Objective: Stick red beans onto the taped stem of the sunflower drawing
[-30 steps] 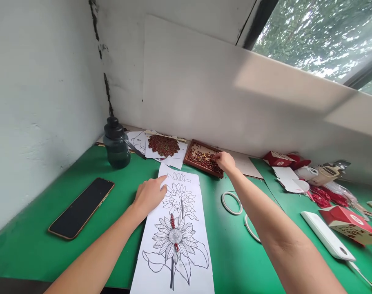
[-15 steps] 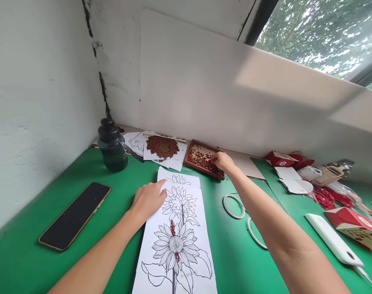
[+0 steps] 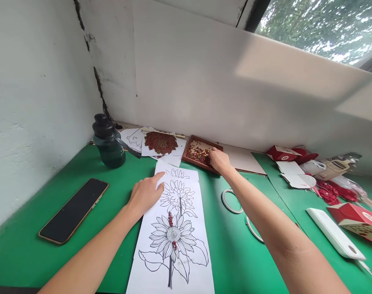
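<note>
A long white sheet (image 3: 152, 245) printed with sunflower line drawings lies in front of me. Red beans (image 3: 170, 219) fill parts of two petals on the lower flower. At the sheet's upper left edge rests my left hand (image 3: 147, 193), index finger and thumb spread apart, holding nothing. My right hand (image 3: 219, 160) reaches over the right side of a brown wooden tray (image 3: 201, 164) of mixed beans (image 3: 201, 155). Its fingers are bent together down at the beans; whatever sits between the fingertips is hidden.
On the left are a phone (image 3: 74, 210) and a dark bottle (image 3: 109, 143). Behind the sheet lies a bean-covered flower picture (image 3: 160, 143) on papers. White coiled cable (image 3: 231, 201), a white power strip (image 3: 335, 232) and red boxes (image 3: 355, 220) occupy the right side.
The view has shifted slightly, so the table things sit a little higher and further left. My right hand's fingers look more curled over the beans. My left hand stays on the sheet.
</note>
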The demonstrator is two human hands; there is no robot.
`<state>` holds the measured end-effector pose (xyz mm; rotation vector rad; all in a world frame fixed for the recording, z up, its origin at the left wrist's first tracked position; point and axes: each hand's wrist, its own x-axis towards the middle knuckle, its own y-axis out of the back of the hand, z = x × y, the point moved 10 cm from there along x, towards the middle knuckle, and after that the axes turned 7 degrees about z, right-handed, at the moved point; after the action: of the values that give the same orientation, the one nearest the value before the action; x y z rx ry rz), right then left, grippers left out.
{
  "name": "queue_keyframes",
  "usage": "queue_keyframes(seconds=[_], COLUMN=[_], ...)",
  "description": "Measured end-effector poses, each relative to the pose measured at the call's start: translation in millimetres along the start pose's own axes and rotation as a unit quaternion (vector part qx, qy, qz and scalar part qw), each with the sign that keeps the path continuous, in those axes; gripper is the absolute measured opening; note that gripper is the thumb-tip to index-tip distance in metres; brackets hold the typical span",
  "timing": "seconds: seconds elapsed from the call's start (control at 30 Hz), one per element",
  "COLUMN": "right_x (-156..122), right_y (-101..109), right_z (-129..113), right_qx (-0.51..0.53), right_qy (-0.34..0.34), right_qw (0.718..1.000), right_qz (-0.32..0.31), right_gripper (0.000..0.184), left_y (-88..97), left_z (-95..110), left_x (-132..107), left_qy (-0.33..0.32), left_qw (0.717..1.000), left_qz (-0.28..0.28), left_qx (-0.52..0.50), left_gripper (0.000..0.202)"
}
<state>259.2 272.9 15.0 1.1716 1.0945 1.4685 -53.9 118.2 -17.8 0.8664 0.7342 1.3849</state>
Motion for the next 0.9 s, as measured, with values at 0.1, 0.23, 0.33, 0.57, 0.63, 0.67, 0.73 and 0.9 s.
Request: queue_keyframes(seconds=[0.1, 0.23, 0.33, 0.57, 0.63, 0.67, 0.73, 0.9], right_x=[-2.8, -3.1, -2.6, -9.9, -12.1, -12.7, -12.3, -3.3], right_y=[-3.0, 0.6, 10.1, 26.5, 27.1, 26.8, 25.2, 21.3], right_z=[0.3, 7.8, 20.8, 41.0, 40.4, 39.5, 38.0, 46.6], right_qx=[0.002, 0.015, 0.031, 0.082, 0.095, 0.101, 0.112, 0.133], right_qy=[-0.001, -0.018, -0.047, -0.090, -0.100, -0.104, -0.110, -0.135], right_qw=[1.000, 0.999, 0.997, 0.989, 0.987, 0.985, 0.983, 0.978], right_qz=[0.009, 0.029, 0.053, 0.083, 0.088, 0.091, 0.093, 0.092], right_gripper=[0.030, 0.026, 0.028, 0.034, 0.035, 0.036, 0.035, 0.036], left_y=[0.7, 1.4, 2.3, 4.3, 4.3, 4.6, 5.5, 6.0], left_z=[-0.8, -0.3, 0.8, 6.8, 6.6, 6.6, 6.6, 5.6], left_x=[0.6, 0.9, 0.6, -1.7, -2.2, -2.3, -2.5, -2.4], left_qy=[-0.004, -0.008, -0.006, -0.019, -0.019, -0.020, -0.023, -0.023], left_qw=[1.000, 0.999, 1.000, 0.999, 0.999, 0.999, 0.999, 0.999], left_qz=[0.015, 0.028, 0.028, 0.026, 0.026, 0.028, 0.032, 0.030], left_qx=[-0.018, -0.016, 0.012, 0.025, 0.022, 0.020, 0.018, 0.007], left_gripper=[0.054, 0.053, 0.053, 0.052, 0.051, 0.051, 0.051, 0.049])
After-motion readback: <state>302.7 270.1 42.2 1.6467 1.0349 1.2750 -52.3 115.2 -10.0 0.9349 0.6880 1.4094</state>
